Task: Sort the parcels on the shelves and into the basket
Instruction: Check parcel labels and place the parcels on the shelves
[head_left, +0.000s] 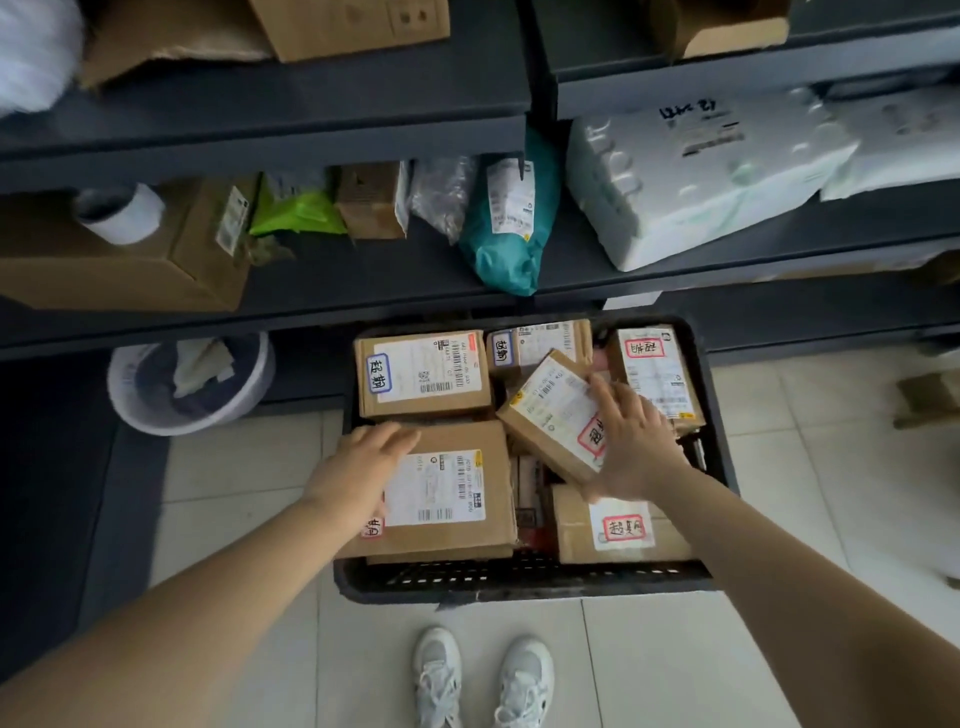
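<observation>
**My hands are on two boxes in the basket**

The black basket (519, 577) sits on the floor (727, 649), right in front of my white shoes (483, 675). It is full of brown parcels.

My left hand (358, 467) lies flat and loose on the big box (457, 499) at 7 o'clock in the basket. My fingers are straight and rest on its far left corner.

My right hand (634, 441) holds the tilted box (550, 415) in the middle. My fingers spread over its top and my thumb hooks its near corner. This box leans on the other parcels.

There are more boxes at 10 o'clock (421, 374), 12 o'clock (540, 345), 2 o'clock (654, 369) and 5 o'clock (618, 530).

The dark shelf (363, 280) above the basket holds a teal bag (506, 234) and, at 1 o'clock, a big white parcel (696, 176). A white bin (192, 384) stands under the shelf at 10 o'clock.
</observation>
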